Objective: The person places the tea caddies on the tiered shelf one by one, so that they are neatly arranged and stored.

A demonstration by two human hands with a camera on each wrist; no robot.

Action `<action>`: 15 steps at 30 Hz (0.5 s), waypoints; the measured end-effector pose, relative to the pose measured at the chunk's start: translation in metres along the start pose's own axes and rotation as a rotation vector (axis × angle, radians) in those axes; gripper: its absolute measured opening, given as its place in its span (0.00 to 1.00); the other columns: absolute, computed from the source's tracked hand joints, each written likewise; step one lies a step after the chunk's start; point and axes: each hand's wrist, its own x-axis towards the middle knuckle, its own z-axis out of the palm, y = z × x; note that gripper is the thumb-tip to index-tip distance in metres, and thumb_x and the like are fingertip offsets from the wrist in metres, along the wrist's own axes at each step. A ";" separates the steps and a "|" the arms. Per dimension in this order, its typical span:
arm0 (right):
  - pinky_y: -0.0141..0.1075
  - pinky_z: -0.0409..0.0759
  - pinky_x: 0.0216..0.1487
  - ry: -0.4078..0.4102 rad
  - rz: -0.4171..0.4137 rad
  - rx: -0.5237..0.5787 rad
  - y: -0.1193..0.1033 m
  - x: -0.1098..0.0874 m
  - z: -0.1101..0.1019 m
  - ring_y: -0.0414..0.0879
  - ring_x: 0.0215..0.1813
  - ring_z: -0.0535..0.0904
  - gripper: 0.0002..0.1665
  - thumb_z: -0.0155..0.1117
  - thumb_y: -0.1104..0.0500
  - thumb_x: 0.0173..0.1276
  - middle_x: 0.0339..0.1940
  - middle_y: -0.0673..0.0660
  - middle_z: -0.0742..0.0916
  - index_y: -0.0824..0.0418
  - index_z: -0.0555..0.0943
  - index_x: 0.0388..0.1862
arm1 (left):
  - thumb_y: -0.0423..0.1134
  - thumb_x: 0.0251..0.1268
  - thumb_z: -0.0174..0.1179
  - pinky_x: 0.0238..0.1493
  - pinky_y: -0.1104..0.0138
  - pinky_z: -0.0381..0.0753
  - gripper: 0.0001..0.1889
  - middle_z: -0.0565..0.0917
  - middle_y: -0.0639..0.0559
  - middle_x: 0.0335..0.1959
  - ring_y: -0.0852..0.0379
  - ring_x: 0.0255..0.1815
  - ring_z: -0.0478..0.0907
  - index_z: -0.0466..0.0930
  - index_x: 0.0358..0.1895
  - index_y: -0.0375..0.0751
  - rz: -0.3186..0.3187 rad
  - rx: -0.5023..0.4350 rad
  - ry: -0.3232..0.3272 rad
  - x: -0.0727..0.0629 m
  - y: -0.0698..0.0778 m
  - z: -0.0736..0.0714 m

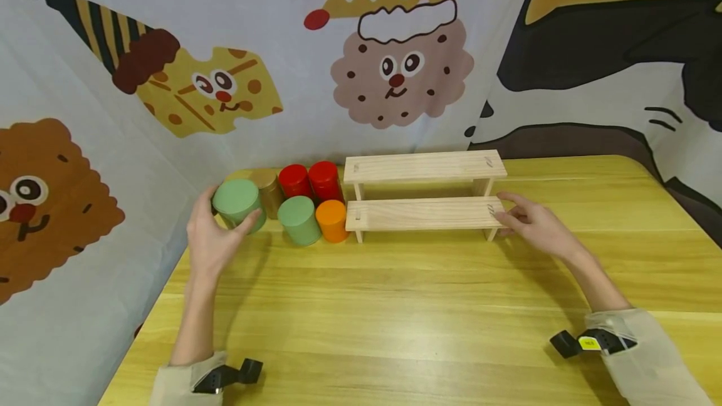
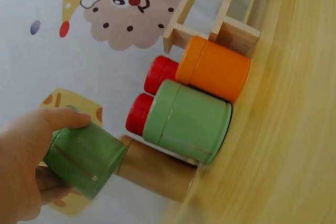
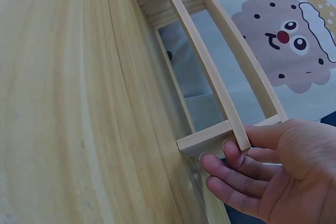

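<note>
My left hand grips a green canister between thumb and fingers. In the left wrist view this green canister is tilted and held off the table, beside a tan canister. My right hand is at the right end of a two-tier wooden shelf. The right wrist view has the thumb and fingers pinching the end of its lower board. Another green canister stands beside an orange canister, left of the shelf. Two red canisters, one at the back, stand behind them.
A wood-grain table carries everything. Behind it hangs a cloth printed with cartoon food. The shelf's upper tier stands close to that cloth.
</note>
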 end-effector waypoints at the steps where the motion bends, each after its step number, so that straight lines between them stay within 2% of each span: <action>1: 0.45 0.83 0.44 -0.002 0.001 0.000 0.000 0.000 0.000 0.58 0.43 0.87 0.37 0.52 0.55 0.82 0.44 0.67 0.85 0.75 0.54 0.78 | 0.39 0.52 0.78 0.61 0.42 0.72 0.41 0.75 0.33 0.62 0.36 0.61 0.74 0.67 0.69 0.31 0.005 0.002 0.000 0.000 0.002 0.000; 9: 0.43 0.83 0.41 -0.001 0.001 -0.022 0.001 0.001 0.000 0.56 0.42 0.86 0.37 0.51 0.55 0.82 0.43 0.65 0.86 0.74 0.54 0.78 | 0.39 0.49 0.79 0.60 0.42 0.73 0.43 0.76 0.33 0.61 0.36 0.61 0.74 0.68 0.68 0.31 0.082 -0.006 0.020 -0.001 0.021 0.001; 15: 0.44 0.83 0.41 -0.002 -0.006 -0.018 0.002 0.001 -0.001 0.55 0.41 0.86 0.36 0.51 0.56 0.82 0.43 0.65 0.86 0.74 0.53 0.78 | 0.39 0.49 0.79 0.59 0.46 0.73 0.44 0.76 0.35 0.62 0.39 0.59 0.75 0.67 0.69 0.31 0.098 -0.037 -0.018 -0.003 0.036 0.004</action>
